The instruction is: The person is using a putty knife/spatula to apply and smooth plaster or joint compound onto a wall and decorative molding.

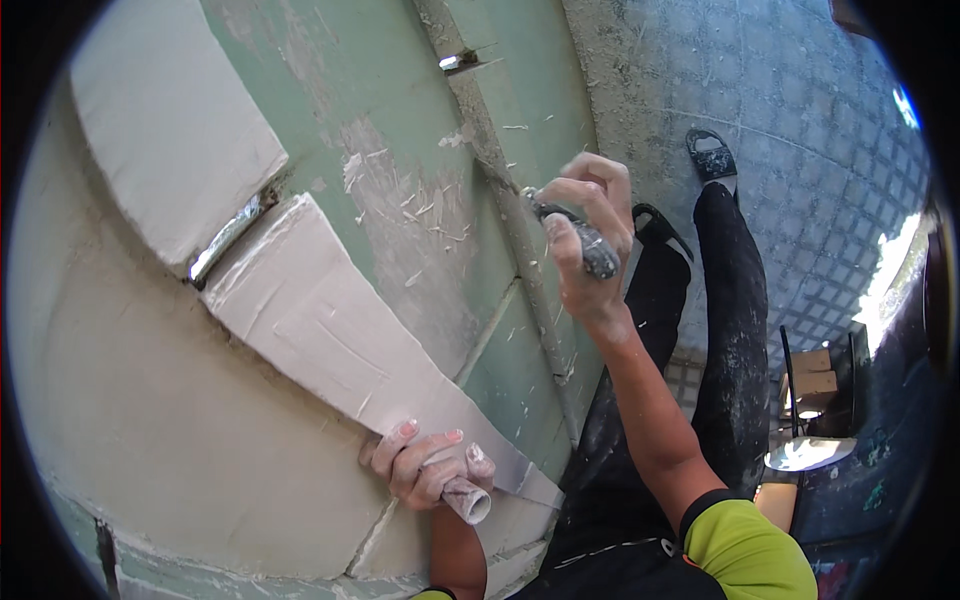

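Note:
My left hand (425, 465) is closed round a short, dust-whitened hollow tube (468, 500), whose open end points toward me. Its knuckles lie over the lower part of a long pale plaster-like panel (335, 320); whether the tube joins anything under my fingers is hidden. Higher up and to the right, my right hand (592, 225) grips a dark, plaster-smeared hand tool (588, 245) with a rounded end. The tool's kind does not show clearly. It is held above the edge of the pale green board (500, 300), near a grey strip (535, 265).
Another pale panel (175, 120) sits at upper left, separated by a gap (235, 235) with light showing through. White shavings (435, 215) litter the green board. My dusty dark trouser legs (728, 340) and sandals rest on the tiled floor (700, 70). Cardboard boxes (812, 378) stand at right.

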The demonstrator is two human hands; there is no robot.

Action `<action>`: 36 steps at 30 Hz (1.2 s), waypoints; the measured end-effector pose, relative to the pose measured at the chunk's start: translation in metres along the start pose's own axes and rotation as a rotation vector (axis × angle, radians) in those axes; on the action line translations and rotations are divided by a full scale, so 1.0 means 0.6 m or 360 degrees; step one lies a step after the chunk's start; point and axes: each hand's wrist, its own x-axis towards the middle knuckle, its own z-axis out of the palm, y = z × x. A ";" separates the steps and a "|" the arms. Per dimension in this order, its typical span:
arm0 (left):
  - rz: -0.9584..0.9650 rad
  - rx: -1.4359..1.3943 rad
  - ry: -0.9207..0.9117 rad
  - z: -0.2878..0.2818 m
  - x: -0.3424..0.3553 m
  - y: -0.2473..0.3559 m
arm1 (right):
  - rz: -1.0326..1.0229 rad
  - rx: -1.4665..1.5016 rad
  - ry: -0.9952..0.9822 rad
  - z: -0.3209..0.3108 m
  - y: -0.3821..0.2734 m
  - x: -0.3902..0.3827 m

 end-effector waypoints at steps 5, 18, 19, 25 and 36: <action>-0.0041 -0.0024 -0.0003 0.006 0.007 0.001 | 0.0952 -0.0014 -0.0189 -0.082 -0.023 -0.047; -0.0128 -0.0057 0.0074 0.022 0.019 0.007 | 0.0509 -0.0263 -0.0789 -0.060 -0.051 -0.186; -0.0125 -0.0061 0.0072 0.020 0.018 0.006 | 0.0511 -0.0265 -0.0784 -0.053 -0.050 -0.189; -0.0045 -0.0071 -0.0018 0.010 0.012 0.003 | 0.0612 -0.0407 -0.1080 -0.012 -0.047 -0.183; -0.0020 -0.0043 -0.0035 0.009 0.008 -0.002 | 0.0759 -0.0352 -0.0881 0.041 -0.059 -0.162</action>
